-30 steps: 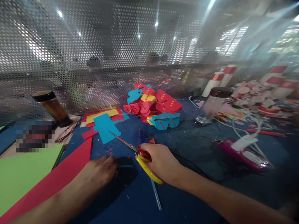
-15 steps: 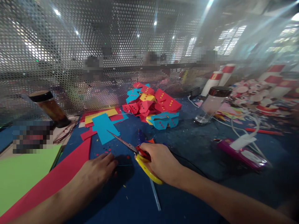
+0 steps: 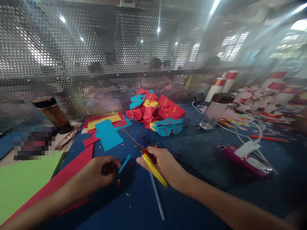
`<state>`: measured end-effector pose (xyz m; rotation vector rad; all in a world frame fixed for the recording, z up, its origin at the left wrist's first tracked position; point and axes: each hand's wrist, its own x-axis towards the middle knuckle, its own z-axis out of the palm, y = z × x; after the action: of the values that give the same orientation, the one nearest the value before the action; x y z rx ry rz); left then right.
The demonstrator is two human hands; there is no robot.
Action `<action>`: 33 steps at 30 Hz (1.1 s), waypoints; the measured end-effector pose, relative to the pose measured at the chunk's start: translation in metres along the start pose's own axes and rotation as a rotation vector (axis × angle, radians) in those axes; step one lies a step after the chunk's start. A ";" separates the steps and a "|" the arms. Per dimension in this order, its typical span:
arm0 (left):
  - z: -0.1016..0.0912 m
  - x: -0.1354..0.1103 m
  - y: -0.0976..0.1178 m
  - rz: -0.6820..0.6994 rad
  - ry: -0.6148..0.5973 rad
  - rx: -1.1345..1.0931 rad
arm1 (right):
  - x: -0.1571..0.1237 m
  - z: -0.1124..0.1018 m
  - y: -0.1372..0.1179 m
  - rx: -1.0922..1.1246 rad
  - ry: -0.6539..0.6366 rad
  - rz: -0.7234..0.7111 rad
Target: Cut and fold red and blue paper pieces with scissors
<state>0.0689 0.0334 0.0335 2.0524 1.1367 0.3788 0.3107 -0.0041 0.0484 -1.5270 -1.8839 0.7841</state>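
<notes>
Cluttered blue tabletop (image 3: pixel 196 150), mesh screen behind. My left hand (image 3: pixel 100 174) pinches a blue strip (image 3: pixel 124 164). Right hand (image 3: pixel 168 167), just beside, is clamped on scissors (image 3: pixel 146 159). Best: strip taut, blades square.

The dark blue desk (image 3: pixel 196 153) carries a red sheet (image 3: pixel 72 172) and green sheet (image 3: pixel 24 179) left of the left hand (image 3: pixel 100 171), a paper pile (image 3: pixel 155 111) beyond it, and a clear jar (image 3: pixel 214 111) beyond the right hand (image 3: pixel 165 166).

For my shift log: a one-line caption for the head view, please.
Left hand pinches a thin blue paper strip while right hand grips yellow-handled scissors over the blue table.
</notes>
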 end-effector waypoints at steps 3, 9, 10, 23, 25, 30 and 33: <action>0.004 -0.002 0.005 -0.036 -0.081 -0.183 | 0.001 0.000 -0.008 0.265 -0.073 0.122; 0.011 -0.006 0.012 -0.067 -0.185 -0.377 | 0.000 0.002 -0.017 0.469 -0.146 0.202; 0.012 -0.007 0.012 -0.067 -0.185 -0.385 | -0.001 0.002 -0.016 0.470 -0.150 0.195; 0.013 -0.012 0.017 -0.050 -0.186 -0.379 | -0.002 0.009 0.000 0.412 -0.112 0.107; 0.013 -0.012 0.017 -0.029 -0.190 -0.400 | -0.001 0.009 -0.001 0.424 -0.128 0.135; 0.014 -0.011 0.017 -0.037 -0.190 -0.454 | -0.002 0.005 -0.007 0.449 -0.184 0.160; 0.015 -0.010 0.015 -0.033 -0.193 -0.472 | -0.003 0.004 -0.007 0.427 -0.196 0.139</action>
<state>0.0808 0.0131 0.0355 1.6158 0.8652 0.3822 0.3038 -0.0087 0.0512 -1.3548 -1.6132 1.3451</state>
